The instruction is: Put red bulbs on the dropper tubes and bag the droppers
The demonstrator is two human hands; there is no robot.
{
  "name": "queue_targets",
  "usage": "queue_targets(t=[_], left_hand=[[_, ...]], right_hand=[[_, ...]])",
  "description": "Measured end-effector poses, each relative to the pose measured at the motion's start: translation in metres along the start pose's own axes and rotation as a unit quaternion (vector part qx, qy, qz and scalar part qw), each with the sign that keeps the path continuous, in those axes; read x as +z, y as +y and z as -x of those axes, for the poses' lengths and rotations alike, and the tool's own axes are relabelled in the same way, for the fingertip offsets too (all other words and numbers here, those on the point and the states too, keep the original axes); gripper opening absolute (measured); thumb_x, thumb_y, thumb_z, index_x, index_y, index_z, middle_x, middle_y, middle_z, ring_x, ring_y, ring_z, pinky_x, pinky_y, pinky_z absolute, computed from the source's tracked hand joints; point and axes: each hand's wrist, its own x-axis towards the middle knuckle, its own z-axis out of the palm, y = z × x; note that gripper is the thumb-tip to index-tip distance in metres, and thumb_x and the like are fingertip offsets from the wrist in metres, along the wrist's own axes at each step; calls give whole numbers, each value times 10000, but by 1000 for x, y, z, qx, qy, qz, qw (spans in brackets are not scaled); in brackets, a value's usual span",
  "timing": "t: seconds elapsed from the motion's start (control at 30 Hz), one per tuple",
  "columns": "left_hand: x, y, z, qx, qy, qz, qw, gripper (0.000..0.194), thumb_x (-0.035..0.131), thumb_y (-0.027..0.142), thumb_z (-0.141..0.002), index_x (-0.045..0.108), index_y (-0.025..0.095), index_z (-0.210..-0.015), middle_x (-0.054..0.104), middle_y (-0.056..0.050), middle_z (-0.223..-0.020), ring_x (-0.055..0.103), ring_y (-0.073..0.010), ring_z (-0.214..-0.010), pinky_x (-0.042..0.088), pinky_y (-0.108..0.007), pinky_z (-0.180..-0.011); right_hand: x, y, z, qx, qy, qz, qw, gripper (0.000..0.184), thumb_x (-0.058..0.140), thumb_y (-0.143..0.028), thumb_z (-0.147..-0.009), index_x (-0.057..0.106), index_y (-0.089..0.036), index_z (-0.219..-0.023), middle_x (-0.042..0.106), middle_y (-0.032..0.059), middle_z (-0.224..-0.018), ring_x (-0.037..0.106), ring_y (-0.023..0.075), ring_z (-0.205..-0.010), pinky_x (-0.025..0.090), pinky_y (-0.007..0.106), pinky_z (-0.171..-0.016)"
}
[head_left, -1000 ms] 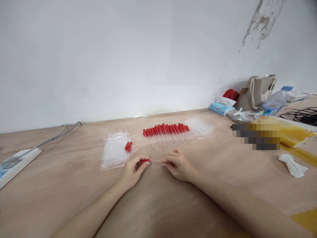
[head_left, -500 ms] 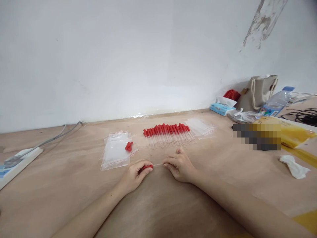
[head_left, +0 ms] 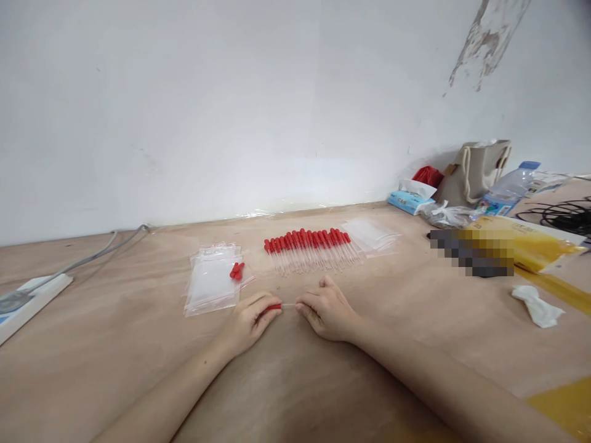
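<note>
Sideways runs the dropper [head_left: 281, 306] (tube [head_left: 289, 306] rightward), left hand [head_left: 252, 319] pinching bulb [head_left: 276, 306], right hand [head_left: 327, 311] pinching tube.

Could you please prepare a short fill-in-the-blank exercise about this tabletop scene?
1. The left hand pinches a bulb whose colour is ____.
2. The right hand holds a clear tube; beyond, a row of droppers has its bulb ends toward the ____.
3. Seen from the camera, the bags under the loose bulbs lie to the ____ of that row.
4. The cap of the plastic bottle is coloured ____.

Missing words: red; wall; left; blue.
</note>
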Motion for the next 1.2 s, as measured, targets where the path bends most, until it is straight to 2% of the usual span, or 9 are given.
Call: queue_targets(t=[0.2, 0.27, 0.4, 0.5, 0.6, 0.77, 0.97, 1.1, 1.2], left_hand=[[-6, -14, -1, -53, 122, -86, 987, 246, 474, 273, -822, 535, 222, -1055, 552, -56, -987, 523, -192, -927, 428, -315, -799], [-13, -25, 0, -88, 171, -151, 970, 240, 503, 302, -796, 556, 223, -1016, 553, -58, -983, 509, -217, -941, 405, -347, -833], [-28, -51, 2, -165, 239, -249, 924, 214, 533, 342, -757, 596, 224, -924, 556, -54, -931, 506, -239, -900, 380, -376, -838], [-32, -61, 3, -218, 241, -264, 908, 242, 534, 356, -747, 593, 221, -939, 544, -51, -911, 512, -234, -856, 389, -370, -808], [-31, -61, 3, -234, 207, -261, 914, 280, 534, 362, -744, 577, 217, -980, 533, -54, -934, 523, -220, -810, 401, -358, -777], [-30, -56, 3, -243, 186, -242, 921, 305, 532, 361, -741, 558, 203, -1001, 536, -65, -951, 539, -209, -783, 423, -337, -723], [-33, -58, -3, -277, 179, -207, 921, 398, 494, 432, -762, 496, 199, -1085, 546, -71, -1016, 555, -216, -851, 447, -312, -663], [-35, -70, -13, -208, 214, -249, 921, 389, 448, 396, -796, 524, 160, -1095, 536, -94, -1049, 522, -234, -946, 417, -341, -809], [-33, -78, -18, -160, 191, -289, 924, 341, 405, 349, -818, 621, 131, -966, 554, -108, -994, 505, -251, -938, 395, -359, -841]], right_hand=[[-4, 4, 1, 68, 46, -36, 996, 151, 460, -213, -800, 609, -198, -784, 641, 15, -698, 544, 127, -646, 275, 285, -683], [-5, 14, 2, 147, 85, -61, 984, 157, 463, -238, -801, 617, -211, -788, 650, 5, -710, 554, 128, -634, 296, 280, -678], [-10, 45, -8, 339, 143, -77, 927, 233, 466, -344, -784, 610, -197, -675, 636, 4, -630, 553, 140, -572, 330, 265, -614], [-12, 66, -25, 410, 173, -29, 895, 267, 479, -387, -756, 586, -194, -606, 627, 12, -616, 559, 160, -609, 337, 291, -663], [-9, 77, -42, 445, 175, 6, 879, 270, 479, -393, -748, 581, -201, -588, 628, 13, -625, 566, 181, -661, 312, 349, -754], [4, 83, -54, 454, 157, 28, 877, 256, 489, -412, -740, 603, -216, -623, 652, 18, -701, 576, 210, -724, 251, 421, -833], [11, 84, -50, 434, 143, 17, 889, 245, 534, -452, -706, 610, -221, -678, 658, 9, -714, 575, 201, -719, 235, 414, -840], [11, 79, -51, 408, 166, 39, 897, 239, 522, -437, -720, 610, -215, -731, 654, 1, -709, 566, 177, -705, 209, 399, -849], [12, 65, -57, 343, 168, 61, 922, 209, 480, -370, -764, 614, -212, -739, 651, 1, -710, 555, 155, -718, 211, 361, -819]])
